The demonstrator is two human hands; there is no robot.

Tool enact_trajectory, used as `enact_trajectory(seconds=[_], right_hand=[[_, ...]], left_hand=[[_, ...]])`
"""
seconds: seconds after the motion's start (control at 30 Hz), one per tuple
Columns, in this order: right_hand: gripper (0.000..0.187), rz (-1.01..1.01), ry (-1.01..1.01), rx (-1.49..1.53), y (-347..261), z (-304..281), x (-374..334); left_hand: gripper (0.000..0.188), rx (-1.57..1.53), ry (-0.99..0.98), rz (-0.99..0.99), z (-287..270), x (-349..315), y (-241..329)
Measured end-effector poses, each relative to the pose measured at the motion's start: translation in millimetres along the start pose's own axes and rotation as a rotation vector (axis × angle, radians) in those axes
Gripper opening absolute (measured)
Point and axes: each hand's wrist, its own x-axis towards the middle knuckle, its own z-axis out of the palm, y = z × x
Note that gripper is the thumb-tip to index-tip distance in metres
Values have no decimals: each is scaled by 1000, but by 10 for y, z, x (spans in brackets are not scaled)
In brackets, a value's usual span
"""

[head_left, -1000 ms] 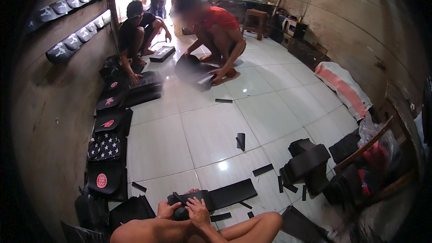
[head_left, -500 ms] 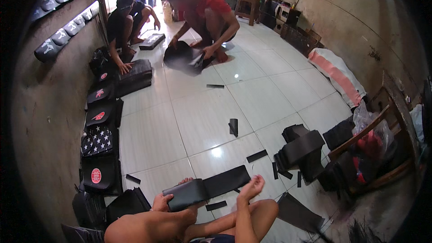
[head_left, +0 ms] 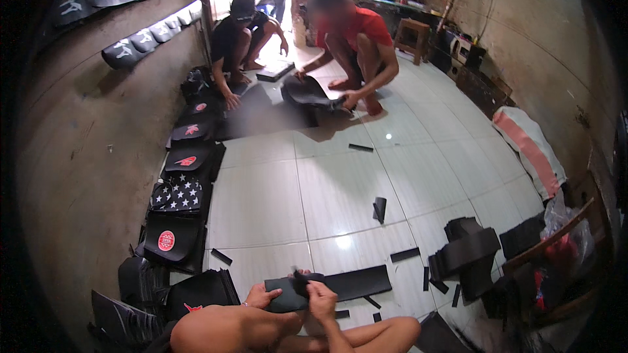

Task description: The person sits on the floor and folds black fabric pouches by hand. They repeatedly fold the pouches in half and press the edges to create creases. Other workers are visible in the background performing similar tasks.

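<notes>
Low in the view, my left hand (head_left: 261, 295) grips the left end of a dark, flexible black sheet (head_left: 285, 295), thumb on top. The fingers of my right hand (head_left: 322, 301) are closed on the sheet's other end, where it is bent up and curled; the exact fold is partly hidden by the hand. Just right of that hand, a long black strip (head_left: 360, 284) lies flat on the tiles. Beneath the sheet are my bare crossed legs (head_left: 229, 327).
Several narrow black offcuts (head_left: 405, 255) are scattered on the tiled floor. Stacked black strips (head_left: 466, 252) lie on the right, near a wooden frame (head_left: 549, 245). Black panels with printed emblems (head_left: 173, 242) line the left wall. Two people (head_left: 356, 46) crouch ahead, handling black sheets.
My right hand, raised and apart before, has come left and taken hold of the sheet, whose end is now bent up. The view has swung left. The person in red has shifted their sheet.
</notes>
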Motion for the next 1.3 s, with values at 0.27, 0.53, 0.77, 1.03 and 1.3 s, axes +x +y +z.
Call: enact_trajectory(seconds=[0.27, 0.53, 0.77, 1.03, 1.3], right_hand=[[27, 15, 829, 19, -183, -822, 319], [26, -513, -21, -630, -60, 153, -304], [14, 212, 282, 83, 187, -479, 207], [30, -285, 77, -377, -166, -115, -43], [11, -129, 187, -135, 83, -131, 4]], left_hand=[[23, -130, -136, -176, 13, -113, 190], [24, -88, -10, 15, 137, -127, 214], [23, -128, -32, -86, 83, -40, 144], [22, -114, -203, -223, 53, -153, 228], [23, -55, 54, -122, -3, -40, 68]])
